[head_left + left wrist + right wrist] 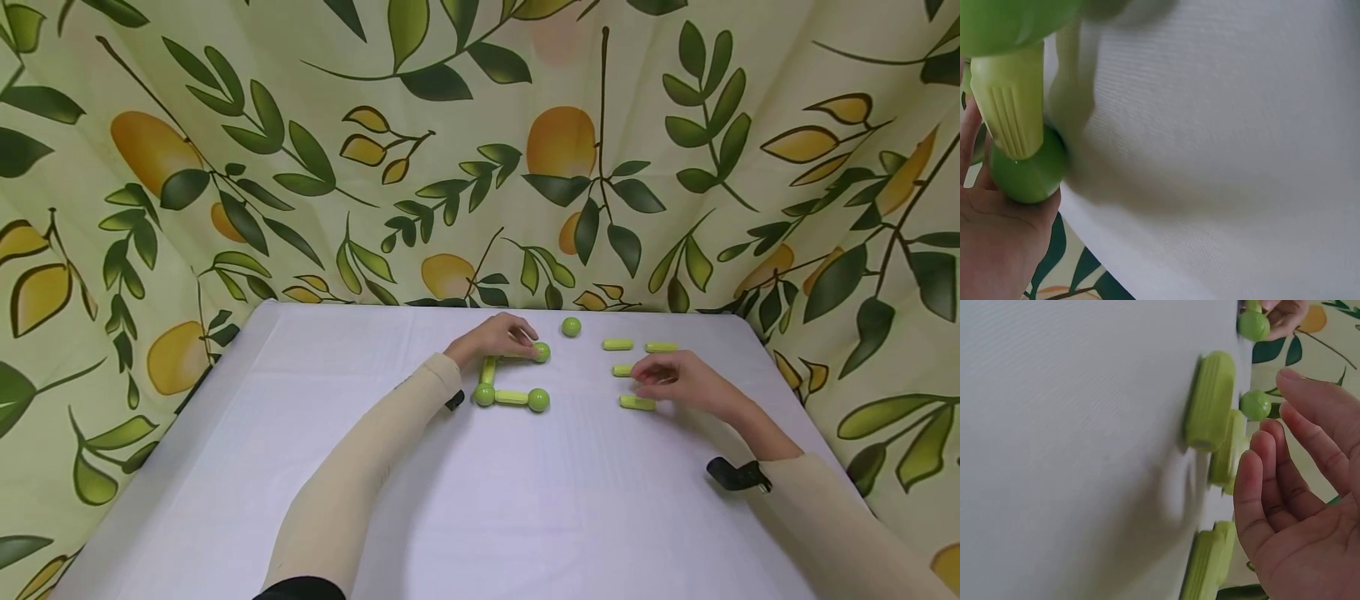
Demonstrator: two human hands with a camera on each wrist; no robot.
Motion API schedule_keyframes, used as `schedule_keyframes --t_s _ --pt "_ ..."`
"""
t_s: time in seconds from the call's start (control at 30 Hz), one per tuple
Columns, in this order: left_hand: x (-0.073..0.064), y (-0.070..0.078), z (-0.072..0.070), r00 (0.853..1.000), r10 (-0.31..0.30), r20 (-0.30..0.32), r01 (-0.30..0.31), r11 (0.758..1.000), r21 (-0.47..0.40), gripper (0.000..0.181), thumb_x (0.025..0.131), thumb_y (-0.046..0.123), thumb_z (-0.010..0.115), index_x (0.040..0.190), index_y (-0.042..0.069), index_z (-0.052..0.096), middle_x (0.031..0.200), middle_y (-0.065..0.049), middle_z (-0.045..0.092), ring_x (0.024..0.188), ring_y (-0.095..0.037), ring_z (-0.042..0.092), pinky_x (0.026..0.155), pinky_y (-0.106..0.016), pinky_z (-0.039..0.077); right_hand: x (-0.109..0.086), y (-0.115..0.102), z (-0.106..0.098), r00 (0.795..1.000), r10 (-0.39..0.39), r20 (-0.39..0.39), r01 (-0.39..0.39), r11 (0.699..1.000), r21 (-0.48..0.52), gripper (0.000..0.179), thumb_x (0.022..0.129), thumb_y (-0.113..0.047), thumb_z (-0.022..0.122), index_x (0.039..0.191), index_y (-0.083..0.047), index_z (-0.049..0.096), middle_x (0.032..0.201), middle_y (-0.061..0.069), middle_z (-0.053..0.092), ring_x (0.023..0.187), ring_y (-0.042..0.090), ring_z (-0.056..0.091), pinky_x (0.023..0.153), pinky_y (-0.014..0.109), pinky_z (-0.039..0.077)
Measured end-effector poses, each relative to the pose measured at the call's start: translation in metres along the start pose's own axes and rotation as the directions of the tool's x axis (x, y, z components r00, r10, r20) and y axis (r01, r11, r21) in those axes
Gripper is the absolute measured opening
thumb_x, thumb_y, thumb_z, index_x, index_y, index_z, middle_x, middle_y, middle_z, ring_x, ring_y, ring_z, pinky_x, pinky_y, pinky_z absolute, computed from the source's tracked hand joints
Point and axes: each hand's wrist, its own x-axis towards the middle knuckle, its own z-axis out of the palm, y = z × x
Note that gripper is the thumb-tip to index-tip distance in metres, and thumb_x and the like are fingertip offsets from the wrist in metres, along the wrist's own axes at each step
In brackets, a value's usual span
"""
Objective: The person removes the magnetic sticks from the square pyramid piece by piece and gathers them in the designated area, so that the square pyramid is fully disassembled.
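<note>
A construction of green balls and ribbed light-green sticks lies on the table. Its near-left ball joins a stick leading to the near-right ball, and another stick runs back under the left hand. My left fingers pinch a far ball; another ball sits against that palm in the left wrist view. Over at the right, my right hand hovers by loose sticks, fingers loosely bent and holding nothing. One loose stick shows close up in the right wrist view.
A loose green ball stands near the table's back edge. More loose sticks, including one at the back and one nearer, lie around the right hand. A leaf-patterned curtain hangs behind the white-covered table.
</note>
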Motion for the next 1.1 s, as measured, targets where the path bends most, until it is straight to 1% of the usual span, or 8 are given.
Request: schedule_keyframes --t_s 0.13,0.27,0.33,0.43,0.57,0.8,0.97,1.1 --pt "-0.004 -0.001 -0.003 0.999 0.034 0.008 -0.034 0.999 0.005 0.028 0.089 0.01 0.081 0.114 0.002 0.072 0.105 -0.007 0.07 0.1 -0.017 0.064 0.088 -0.025 0.05 0.01 -0.006 0.004 1.0 -0.019 -0.006 0.019 0.999 0.034 0.024 0.088 -0.002 0.08 0.11 0.003 0.071 0.101 0.013 0.069 0.087 0.018 0.062 0.076 0.023 0.053" --pt "-0.007 -0.005 -0.006 0.998 0.069 0.01 -0.07 0.997 0.028 0.022 0.089 0.006 0.08 0.11 0.001 0.072 0.104 -0.006 0.071 0.1 -0.017 0.063 0.09 -0.024 0.05 0.022 -0.01 0.012 0.999 -0.037 -0.003 0.037 0.996 0.084 0.024 0.088 0.0 0.079 0.111 0.005 0.071 0.103 0.015 0.07 0.088 0.021 0.063 0.076 0.024 0.053" --pt "-0.008 -0.007 -0.007 0.997 0.072 0.009 -0.072 0.997 0.03 0.02 0.09 0.005 0.079 0.108 0.001 0.073 0.104 -0.004 0.071 0.101 -0.016 0.063 0.091 -0.023 0.049 0.027 -0.013 0.015 0.999 -0.036 -0.007 0.036 0.994 0.102 0.025 0.089 -0.002 0.079 0.111 0.004 0.071 0.104 0.015 0.07 0.089 0.022 0.064 0.077 0.024 0.053" --pt "-0.011 -0.009 -0.007 0.997 0.072 0.001 -0.072 0.997 0.032 0.018 0.09 0.004 0.078 0.108 0.002 0.074 0.103 -0.004 0.071 0.101 -0.017 0.063 0.092 -0.024 0.049 0.036 -0.015 0.021 0.999 -0.035 -0.019 0.036 0.994 0.101 0.024 0.089 -0.005 0.079 0.111 0.003 0.072 0.106 0.015 0.07 0.09 0.022 0.064 0.078 0.023 0.053" --pt "-0.014 -0.011 -0.007 0.996 0.085 -0.009 -0.084 0.995 0.045 0.018 0.091 0.003 0.078 0.108 0.001 0.074 0.101 -0.004 0.071 0.099 -0.016 0.063 0.091 -0.024 0.049 0.048 -0.017 0.028 0.998 -0.052 -0.027 0.055 0.992 0.113 0.023 0.09 -0.005 0.079 0.11 0.003 0.072 0.107 0.016 0.07 0.091 0.022 0.065 0.078 0.023 0.053" --pt "-0.02 -0.014 -0.009 0.994 0.109 -0.013 -0.108 0.993 0.054 0.016 0.09 0.001 0.077 0.106 0.001 0.074 0.099 -0.004 0.071 0.097 -0.016 0.064 0.09 -0.025 0.05 0.068 -0.024 0.042 0.997 -0.077 -0.009 0.078 0.979 0.19 0.023 0.091 -0.001 0.076 0.112 0.007 0.071 0.108 0.021 0.069 0.093 0.023 0.064 0.08 0.024 0.053" --pt "-0.024 -0.015 -0.01 0.995 0.101 -0.015 -0.1 0.993 0.055 0.017 0.09 0.003 0.078 0.107 0.002 0.074 0.101 -0.003 0.071 0.099 -0.016 0.063 0.091 -0.025 0.05 0.079 -0.029 0.052 0.998 -0.066 -0.006 0.066 0.975 0.212 0.025 0.091 -0.001 0.076 0.113 0.008 0.07 0.11 0.022 0.069 0.094 0.024 0.065 0.08 0.025 0.054" --pt "-0.027 -0.018 -0.01 0.996 0.084 -0.014 -0.084 0.995 0.055 0.018 0.091 0.004 0.078 0.108 0.002 0.074 0.103 -0.003 0.07 0.101 -0.017 0.063 0.092 -0.025 0.05 0.086 -0.032 0.059 1.0 -0.025 0.001 0.024 0.968 0.248 0.03 0.09 -0.004 0.078 0.117 0.007 0.069 0.114 0.022 0.068 0.097 0.027 0.066 0.081 0.027 0.055"
